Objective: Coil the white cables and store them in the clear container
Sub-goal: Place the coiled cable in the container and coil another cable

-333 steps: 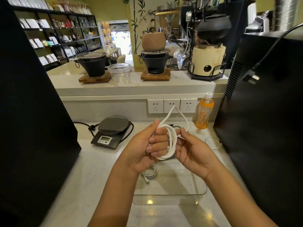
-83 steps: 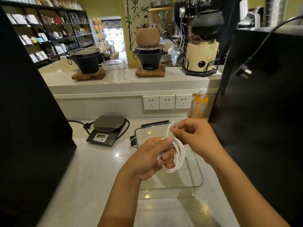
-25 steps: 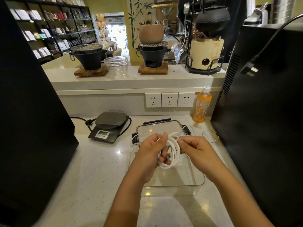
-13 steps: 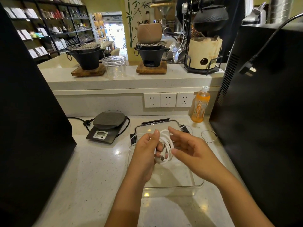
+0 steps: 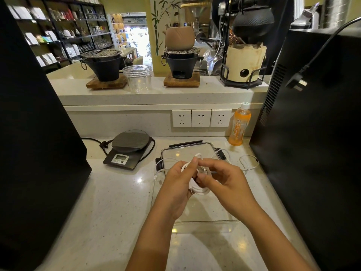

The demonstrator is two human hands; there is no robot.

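Since half a second ago, both hands have drawn together over the clear container, and the right hand, which was spread beside the coil, now closes on it. From the head view, the left hand grips the coiled white cable with its fingers curled round the loops, thumb up at twelve o'clock, while the right hand pinches the coil's upper part, apparently tucking the connector end through. A metal plug tip pokes out at the coil's seven o'clock. The bundle hangs just above the container's open mouth, not yet inside. At twelve o'clock from the hands lies the container's lid, and at two o'clock a second white cable sprawls loose on the tabletop, still uncoiled. The risk, as I judge it, is the coil springing open: if the tucked end is not locked before either grip eases, the stiff loops could unwind and spill over the rim. The hands also hide the container's floor, so anything already stored there cannot be told.
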